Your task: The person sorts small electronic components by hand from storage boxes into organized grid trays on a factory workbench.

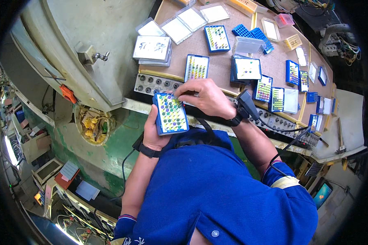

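Observation:
My left hand (153, 132) grips a blue box of small coloured pins (171, 118) from its left side, in front of my waist. The pins stand in rows, with yellow, green, purple and blue heads that look like drill bits. Over the box's upper right corner, my right hand (202, 96) has its thumb and fingers pinched together. Whatever is between those fingertips is too small to make out. Just beyond, on the bench, lies another blue-rimmed box of pins (197, 67).
On the brown bench top (237, 61) sit further blue pin boxes (217, 38), a stack of clear cases (152, 49) and blue perforated racks (259, 38). A metal strip with round holes (156, 84) runs along the near edge. A hammer (340, 136) lies far right. Black cables (288, 130) hang by my right arm.

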`<action>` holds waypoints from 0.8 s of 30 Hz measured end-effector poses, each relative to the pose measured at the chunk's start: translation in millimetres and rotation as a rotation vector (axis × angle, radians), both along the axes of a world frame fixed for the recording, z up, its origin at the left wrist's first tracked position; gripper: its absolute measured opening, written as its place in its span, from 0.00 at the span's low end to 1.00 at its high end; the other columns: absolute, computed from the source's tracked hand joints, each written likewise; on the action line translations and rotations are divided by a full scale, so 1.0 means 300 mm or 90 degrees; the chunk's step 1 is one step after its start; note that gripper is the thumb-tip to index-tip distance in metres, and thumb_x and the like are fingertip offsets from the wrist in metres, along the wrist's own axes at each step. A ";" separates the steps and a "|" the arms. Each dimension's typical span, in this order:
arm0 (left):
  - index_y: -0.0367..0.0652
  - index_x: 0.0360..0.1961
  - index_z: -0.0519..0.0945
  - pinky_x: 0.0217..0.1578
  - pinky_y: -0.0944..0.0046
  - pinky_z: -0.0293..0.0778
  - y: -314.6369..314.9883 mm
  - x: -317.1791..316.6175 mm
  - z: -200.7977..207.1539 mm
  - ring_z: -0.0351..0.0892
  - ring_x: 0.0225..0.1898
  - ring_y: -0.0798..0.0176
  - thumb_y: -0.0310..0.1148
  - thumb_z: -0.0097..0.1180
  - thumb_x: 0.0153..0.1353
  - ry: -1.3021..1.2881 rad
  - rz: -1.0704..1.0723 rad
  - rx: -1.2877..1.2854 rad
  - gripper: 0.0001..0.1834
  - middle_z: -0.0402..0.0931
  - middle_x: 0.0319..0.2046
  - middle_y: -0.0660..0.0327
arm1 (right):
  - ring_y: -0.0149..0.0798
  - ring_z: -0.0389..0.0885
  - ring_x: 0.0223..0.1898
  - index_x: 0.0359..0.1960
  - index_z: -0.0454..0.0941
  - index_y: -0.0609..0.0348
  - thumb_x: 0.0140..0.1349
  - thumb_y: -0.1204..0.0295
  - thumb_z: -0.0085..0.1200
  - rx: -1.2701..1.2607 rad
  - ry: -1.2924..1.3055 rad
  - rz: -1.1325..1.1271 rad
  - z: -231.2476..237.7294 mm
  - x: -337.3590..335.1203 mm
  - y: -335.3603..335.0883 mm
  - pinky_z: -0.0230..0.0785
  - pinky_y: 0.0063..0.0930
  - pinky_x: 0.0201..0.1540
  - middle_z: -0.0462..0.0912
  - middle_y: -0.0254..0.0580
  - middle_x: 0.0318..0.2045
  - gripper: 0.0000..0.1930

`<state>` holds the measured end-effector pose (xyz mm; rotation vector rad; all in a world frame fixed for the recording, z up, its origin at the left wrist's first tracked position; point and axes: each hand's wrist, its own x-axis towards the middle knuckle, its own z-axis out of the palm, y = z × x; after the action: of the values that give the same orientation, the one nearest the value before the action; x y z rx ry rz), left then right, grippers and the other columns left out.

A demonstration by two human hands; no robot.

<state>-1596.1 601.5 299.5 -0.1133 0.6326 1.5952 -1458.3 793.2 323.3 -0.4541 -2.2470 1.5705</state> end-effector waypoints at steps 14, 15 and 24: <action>0.43 0.74 0.67 0.63 0.47 0.77 0.010 -0.012 -0.029 0.80 0.63 0.52 0.58 0.50 0.77 -0.019 -0.035 -0.055 0.36 0.77 0.65 0.52 | 0.52 0.88 0.40 0.41 0.83 0.65 0.66 0.76 0.63 0.156 -0.107 -0.338 -0.191 0.007 0.220 0.79 0.39 0.46 0.87 0.52 0.37 0.05; 0.42 0.74 0.67 0.63 0.46 0.78 0.009 -0.013 -0.034 0.80 0.63 0.51 0.58 0.50 0.77 -0.029 -0.036 -0.056 0.36 0.77 0.65 0.52 | 0.53 0.87 0.41 0.40 0.83 0.65 0.66 0.77 0.62 0.154 -0.123 -0.305 -0.204 0.007 0.230 0.79 0.40 0.46 0.87 0.52 0.37 0.05; 0.42 0.74 0.68 0.62 0.46 0.79 0.018 -0.018 -0.054 0.82 0.63 0.51 0.58 0.50 0.77 -0.022 0.002 -0.086 0.36 0.78 0.64 0.51 | 0.57 0.85 0.42 0.40 0.82 0.65 0.66 0.77 0.61 0.215 -0.139 -0.240 -0.240 -0.010 0.231 0.78 0.44 0.47 0.84 0.53 0.38 0.05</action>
<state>-1601.6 606.9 283.2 -0.2421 0.7137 1.5497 -1461.3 862.5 251.4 -0.9218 -2.3458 0.9731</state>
